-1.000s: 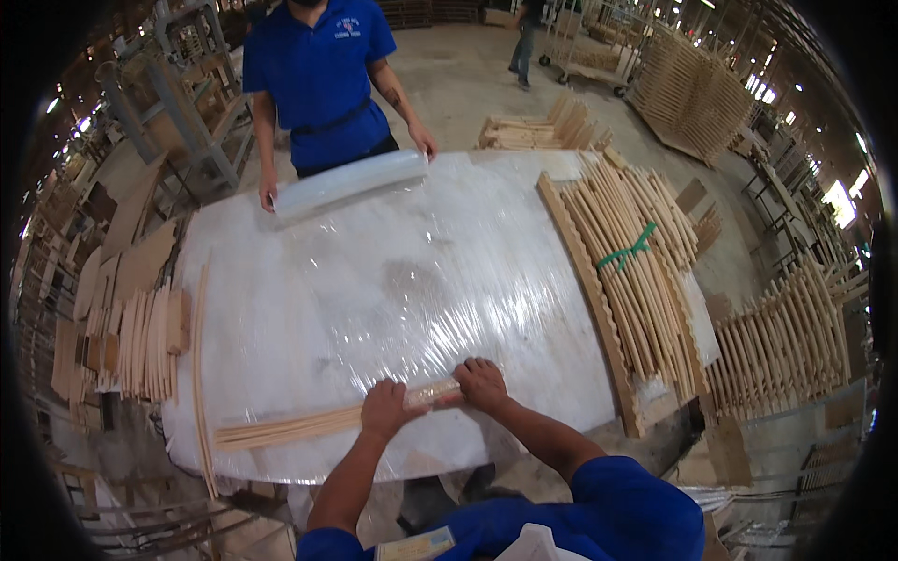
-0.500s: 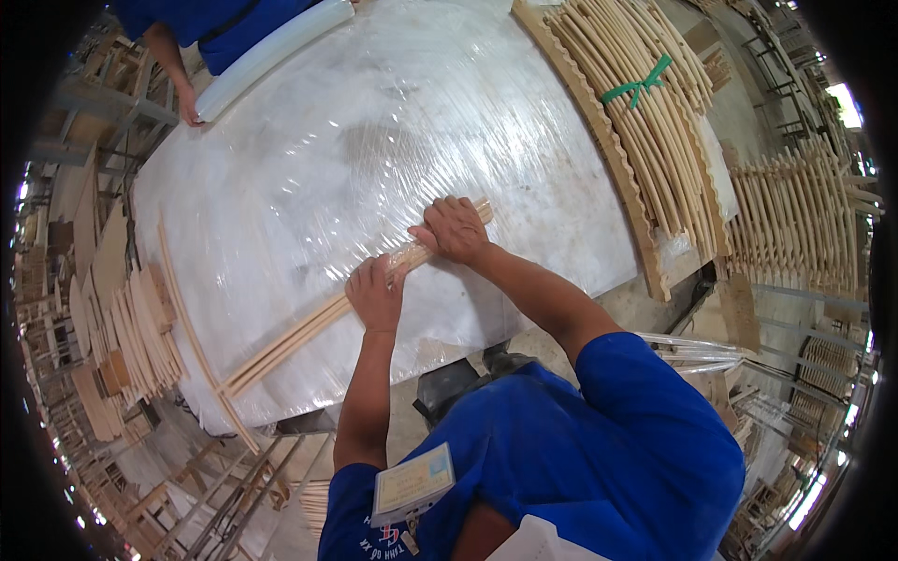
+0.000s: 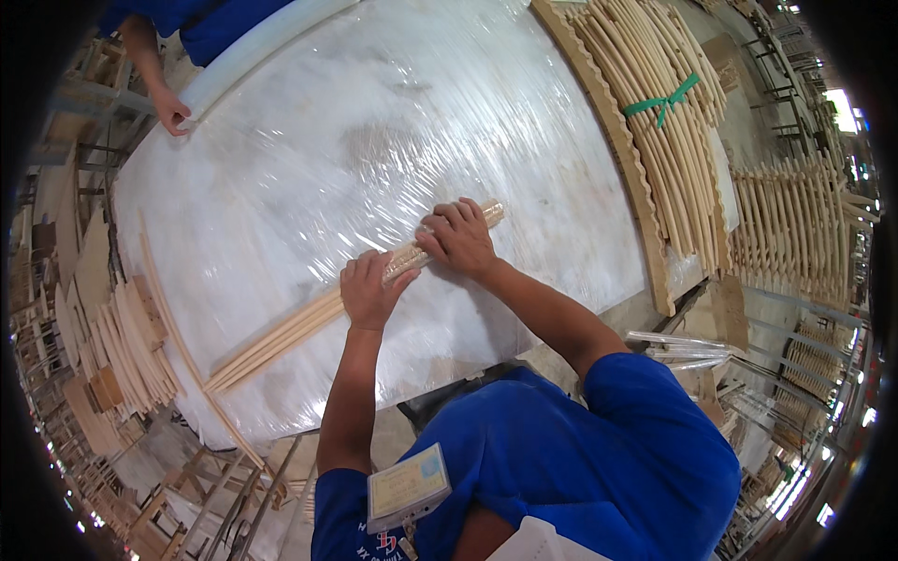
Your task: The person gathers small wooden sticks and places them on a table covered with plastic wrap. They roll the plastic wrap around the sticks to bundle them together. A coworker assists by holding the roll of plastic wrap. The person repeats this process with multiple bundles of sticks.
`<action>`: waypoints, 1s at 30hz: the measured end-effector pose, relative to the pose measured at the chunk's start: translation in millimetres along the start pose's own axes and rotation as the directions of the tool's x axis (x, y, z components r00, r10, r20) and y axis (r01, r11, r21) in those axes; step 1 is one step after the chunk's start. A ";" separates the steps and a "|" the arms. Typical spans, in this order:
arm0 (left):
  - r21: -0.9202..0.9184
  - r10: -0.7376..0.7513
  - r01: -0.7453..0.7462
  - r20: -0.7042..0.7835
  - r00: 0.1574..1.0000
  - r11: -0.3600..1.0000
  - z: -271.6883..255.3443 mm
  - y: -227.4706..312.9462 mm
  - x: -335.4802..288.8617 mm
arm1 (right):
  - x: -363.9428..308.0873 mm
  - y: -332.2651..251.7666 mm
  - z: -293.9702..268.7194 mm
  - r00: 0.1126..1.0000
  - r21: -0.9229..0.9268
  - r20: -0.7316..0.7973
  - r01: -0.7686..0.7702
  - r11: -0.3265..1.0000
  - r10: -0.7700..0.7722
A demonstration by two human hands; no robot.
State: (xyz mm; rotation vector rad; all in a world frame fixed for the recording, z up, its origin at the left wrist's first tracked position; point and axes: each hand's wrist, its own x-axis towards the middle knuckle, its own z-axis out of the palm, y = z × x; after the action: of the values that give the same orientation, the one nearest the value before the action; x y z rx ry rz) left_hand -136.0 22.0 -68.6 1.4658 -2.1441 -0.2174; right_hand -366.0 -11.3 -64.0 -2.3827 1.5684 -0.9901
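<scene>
A bundle of slim wooden rods lies slantwise over the white table top, its far right end wrapped in clear plastic film. My left hand is closed around the bundle near its middle. Closer to the wrapped end, my right hand grips it with fingers curled over the top. A wide sheet of the same film stretches from the bundle over the table toward a thick film roll. At the roll's left end, a co-worker's hand holds it.
A thin wooden strip runs along the table's left edge. On the right lies a stack of curved wooden rods tied with a green ribbon, beside a wavy-edged board. More wooden parts stand in racks beyond.
Both my hands keep their grip on the rods, which have shifted slightly against the table. The co-worker's hand and roll sit a little farther left in view.
</scene>
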 end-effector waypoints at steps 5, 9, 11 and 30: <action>-0.061 -0.040 0.048 0.121 0.992 0.997 -10.9 -14.2 34.6 | 12.9 3.1 -0.5 0.988 0.013 0.153 -0.010 1.000 0.008; 0.144 -0.062 0.044 0.127 0.990 0.989 -12.3 2.0 36.6 | 24.6 10.8 0.8 0.973 -0.023 0.229 0.044 0.999 -0.038; 0.214 -0.136 0.092 0.196 0.971 0.972 -16.7 7.8 24.4 | 20.7 7.8 -2.2 0.980 -0.016 0.167 0.115 0.993 -0.111; 0.111 -0.102 0.110 -0.076 0.992 0.988 -16.5 49.9 -16.2 | -10.0 -15.2 -18.6 0.973 -0.123 0.229 0.019 0.992 0.010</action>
State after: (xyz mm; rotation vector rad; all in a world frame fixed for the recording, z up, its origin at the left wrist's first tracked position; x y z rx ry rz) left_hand -164.0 59.2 -39.3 1.6302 -2.0548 -0.0791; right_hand -367.5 8.7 -47.4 -2.4778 1.5807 -0.6055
